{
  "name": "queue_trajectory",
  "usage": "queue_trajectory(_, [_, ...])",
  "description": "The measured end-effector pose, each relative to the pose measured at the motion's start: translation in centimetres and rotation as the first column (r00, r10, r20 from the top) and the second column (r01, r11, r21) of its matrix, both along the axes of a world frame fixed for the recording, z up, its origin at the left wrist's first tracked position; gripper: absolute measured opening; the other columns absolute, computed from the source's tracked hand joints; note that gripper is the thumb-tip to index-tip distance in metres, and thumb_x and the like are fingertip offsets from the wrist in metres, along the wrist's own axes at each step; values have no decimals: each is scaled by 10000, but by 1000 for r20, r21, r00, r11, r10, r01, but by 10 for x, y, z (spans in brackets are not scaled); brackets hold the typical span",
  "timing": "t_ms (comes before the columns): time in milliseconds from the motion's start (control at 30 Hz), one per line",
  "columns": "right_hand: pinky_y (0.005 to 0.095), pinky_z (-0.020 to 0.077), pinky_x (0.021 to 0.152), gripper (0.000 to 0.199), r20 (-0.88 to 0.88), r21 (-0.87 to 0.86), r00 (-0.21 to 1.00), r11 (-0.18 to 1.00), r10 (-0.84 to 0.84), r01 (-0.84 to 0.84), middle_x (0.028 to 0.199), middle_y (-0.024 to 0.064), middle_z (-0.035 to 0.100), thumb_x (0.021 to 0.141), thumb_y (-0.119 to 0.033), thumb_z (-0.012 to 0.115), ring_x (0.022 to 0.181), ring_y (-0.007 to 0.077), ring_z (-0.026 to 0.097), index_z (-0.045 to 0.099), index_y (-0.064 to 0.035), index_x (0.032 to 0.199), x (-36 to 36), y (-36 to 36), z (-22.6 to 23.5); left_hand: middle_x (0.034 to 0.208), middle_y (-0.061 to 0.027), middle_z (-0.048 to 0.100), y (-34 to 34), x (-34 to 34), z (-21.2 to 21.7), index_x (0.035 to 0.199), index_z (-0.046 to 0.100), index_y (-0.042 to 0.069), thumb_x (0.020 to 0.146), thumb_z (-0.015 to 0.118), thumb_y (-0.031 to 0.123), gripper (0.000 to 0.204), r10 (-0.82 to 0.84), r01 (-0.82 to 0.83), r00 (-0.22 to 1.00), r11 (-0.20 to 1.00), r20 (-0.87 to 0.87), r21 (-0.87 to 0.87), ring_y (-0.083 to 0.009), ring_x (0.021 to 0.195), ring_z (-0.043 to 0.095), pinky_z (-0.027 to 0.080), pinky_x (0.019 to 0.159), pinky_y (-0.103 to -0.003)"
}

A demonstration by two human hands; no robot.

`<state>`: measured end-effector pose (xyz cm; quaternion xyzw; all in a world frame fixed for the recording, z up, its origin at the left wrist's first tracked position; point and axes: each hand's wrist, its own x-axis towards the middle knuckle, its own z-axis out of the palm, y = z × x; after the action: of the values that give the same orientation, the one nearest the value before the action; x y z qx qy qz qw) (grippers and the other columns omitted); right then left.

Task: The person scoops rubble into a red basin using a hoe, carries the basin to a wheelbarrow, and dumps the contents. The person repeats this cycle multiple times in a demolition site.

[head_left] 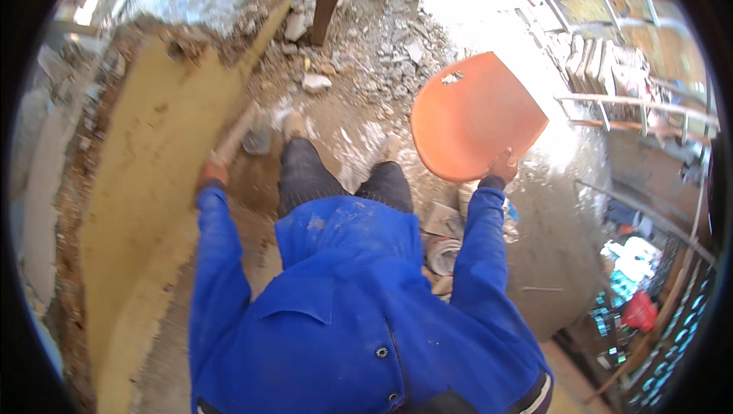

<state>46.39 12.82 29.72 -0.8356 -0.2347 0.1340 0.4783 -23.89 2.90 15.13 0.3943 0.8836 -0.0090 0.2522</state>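
An orange plastic seat shell (pixel 477 120) with a cut-out slot at its far end hangs in front of me to the right. My right hand (pixel 502 166) is closed on its near edge. On the left, my left hand (pixel 214 170) is wrapped around a pale wooden handle (pixel 238 132) that points away from me. A rounded grey piece (pixel 257 141) shows beside the handle; I cannot tell whether the two are joined. Left of that hand lies a long yellow board (pixel 141 185) with a ragged far end.
Broken rubble (pixel 366 40) covers the ground ahead, and a dark post (pixel 331 2) stands in it. A round container (pixel 443 255) lies by my right arm. Metal racks (pixel 641 105) line the far right, above a red bag (pixel 640 312) and scattered scraps.
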Motion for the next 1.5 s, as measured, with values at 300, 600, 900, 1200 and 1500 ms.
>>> queue_trajectory(300, [291, 426, 461, 331, -620, -298, 783, 939, -53, -172, 671, 53, 463, 888, -348, 466, 487, 128, 407, 465, -17, 870, 17, 13, -192, 1008, -222, 577, 48, 97, -88, 1195, 497, 91, 772, 589, 318, 489, -172, 153, 977, 977, -125, -146, -356, 946, 558, 446, 816, -423])
queue_trajectory(600, [305, 405, 412, 330, -798, -592, 523, 554, -300, -586, 640, 52, 502, 913, -315, 422, 450, 153, 433, 508, 1, 878, 2, -39, -437, 965, -192, 616, 75, 99, -76, 1203, 483, 43, 806, 588, 257, 462, -215, 208, 976, 967, -35, -149, -269, 844, 613, 472, 740, -330])
queue_trajectory(900, [281, 414, 410, 308, -811, -576, 432, 408, -394, -708, 712, 85, 563, 895, -298, 478, 497, 157, 480, 504, 7, 932, -7, -78, -483, 823, -103, 605, 81, 119, -74, 1234, 460, 42, 809, 602, 180, 469, -91, 107, 988, 986, 126, -125, -103, 548, 553, 467, 504, -246])
queue_trajectory(1200, [370, 521, 586, 330, -877, -479, 340, 571, -339, -666, 883, 115, 557, 819, -199, 565, 740, 197, 613, 447, -2, 1056, -44, -100, -561, 793, -79, 615, 84, 118, -74, 1245, 439, 32, 822, 589, 151, 464, 51, -26, 982, 991, 183, -135, -102, 552, 565, 472, 489, -224])
queue_trajectory(1500, [324, 344, 973, 534, -414, -786, 889, 417, 194, -456, 1249, 219, 443, 816, -220, 527, 1153, 310, 443, 369, 20, 1266, -108, -125, -588, 810, -76, 606, 95, 125, -78, 1252, 430, 33, 826, 591, 173, 477, 99, -64, 975, 982, 199, -176, -100, 546, 564, 463, 476, -218])
